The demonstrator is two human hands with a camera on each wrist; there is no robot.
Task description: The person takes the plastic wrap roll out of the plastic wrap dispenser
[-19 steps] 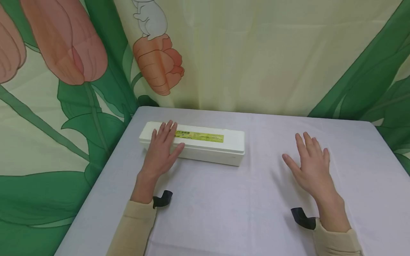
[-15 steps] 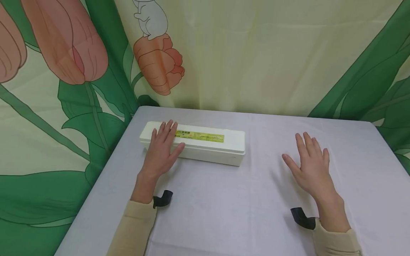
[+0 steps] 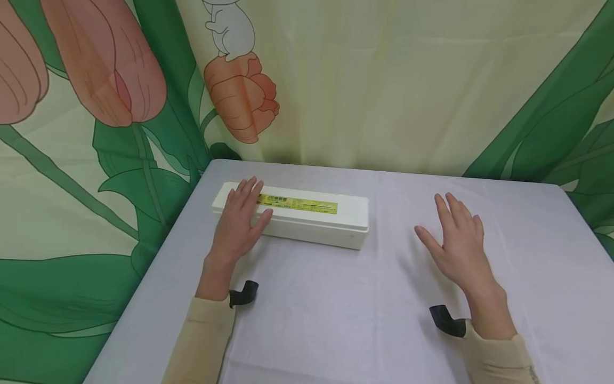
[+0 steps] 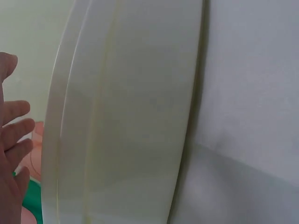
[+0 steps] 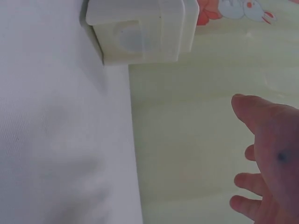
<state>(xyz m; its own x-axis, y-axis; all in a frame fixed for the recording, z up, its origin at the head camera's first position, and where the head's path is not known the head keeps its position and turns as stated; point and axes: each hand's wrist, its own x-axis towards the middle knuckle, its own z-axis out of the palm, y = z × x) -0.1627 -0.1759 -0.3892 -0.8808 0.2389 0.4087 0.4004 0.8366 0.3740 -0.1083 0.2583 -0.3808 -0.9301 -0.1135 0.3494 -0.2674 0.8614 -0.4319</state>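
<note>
A long white lidded box (image 3: 312,226) lies across the table, a yellow-green label (image 3: 302,205) on its lid; the printing looks like that of a cling film box. My left hand (image 3: 236,224) is over the box's left end, fingers straight and thumb spread. In the left wrist view the box's long side (image 4: 135,107) fills the middle, and the fingers (image 4: 17,133) show beyond its lid edge with a gap between. Well to the right of the box, my right hand (image 3: 458,248) hovers above the tabletop, fingers extended and holding nothing. The right wrist view shows the box's end (image 5: 135,39).
A white cloth covers the table (image 3: 307,309). Behind it hangs a curtain (image 3: 384,85) printed with tulips, leaves and a rabbit on a carrot. Black curved mounts (image 3: 245,293) stick out from both sleeve cuffs.
My right hand has shifted a little left and upward in the head view. The left hand has moved slightly, and the head view has shifted a little. The box has stayed on the table.
</note>
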